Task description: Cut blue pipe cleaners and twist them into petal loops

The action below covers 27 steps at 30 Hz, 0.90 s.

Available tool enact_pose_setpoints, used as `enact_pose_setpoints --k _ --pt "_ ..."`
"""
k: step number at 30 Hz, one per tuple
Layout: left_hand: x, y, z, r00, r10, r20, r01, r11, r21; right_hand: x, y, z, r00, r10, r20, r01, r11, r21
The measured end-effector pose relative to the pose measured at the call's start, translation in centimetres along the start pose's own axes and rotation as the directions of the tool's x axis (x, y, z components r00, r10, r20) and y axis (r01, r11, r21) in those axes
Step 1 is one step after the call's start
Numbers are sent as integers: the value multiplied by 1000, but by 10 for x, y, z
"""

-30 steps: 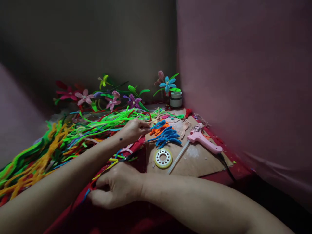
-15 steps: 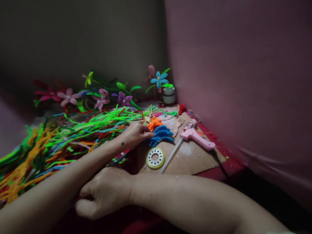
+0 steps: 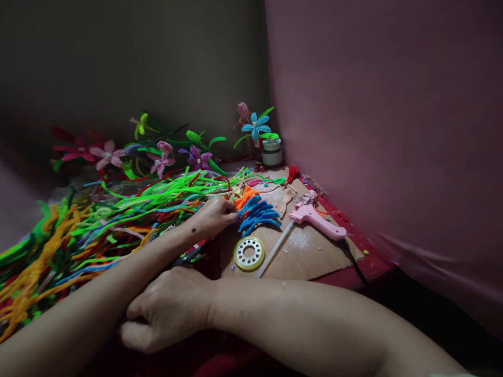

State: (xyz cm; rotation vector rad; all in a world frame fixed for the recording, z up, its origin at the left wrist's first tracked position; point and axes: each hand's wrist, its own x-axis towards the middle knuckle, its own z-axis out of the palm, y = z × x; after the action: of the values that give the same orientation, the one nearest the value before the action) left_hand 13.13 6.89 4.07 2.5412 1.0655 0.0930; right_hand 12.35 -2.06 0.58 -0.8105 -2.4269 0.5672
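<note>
My left hand [image 3: 214, 214] reaches forward across the pile and its closed fingertips touch a bunch of blue bent pipe cleaners [image 3: 259, 215], with orange ones [image 3: 245, 196] just behind. My right hand [image 3: 168, 309] lies crossed under the left forearm near the front, fingers curled into a loose fist; what they hold, if anything, is hidden. A wide heap of green, yellow and orange pipe cleaners [image 3: 118, 209] spreads to the left.
A cardboard sheet [image 3: 314, 251] bears a pink glue gun [image 3: 316, 220], a glue stick [image 3: 275, 246] and a yellow tape ring [image 3: 249, 254]. Finished pipe-cleaner flowers [image 3: 157, 152] and a small jar [image 3: 272, 152] stand at the back. A pink wall [image 3: 373, 131] is close on the right.
My right hand has drawn back toward me and leftward, closing into a fist. My left hand has shifted slightly onto the blue bunch. The view has swung a little to the right.
</note>
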Motion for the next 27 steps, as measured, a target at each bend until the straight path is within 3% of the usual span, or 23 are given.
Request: enact_pose_setpoints --k 27 --pt "-2 -11 -2 999 -45 -17 42 987 -154 -2 0 3 999 29 -43 -30 999 -36"
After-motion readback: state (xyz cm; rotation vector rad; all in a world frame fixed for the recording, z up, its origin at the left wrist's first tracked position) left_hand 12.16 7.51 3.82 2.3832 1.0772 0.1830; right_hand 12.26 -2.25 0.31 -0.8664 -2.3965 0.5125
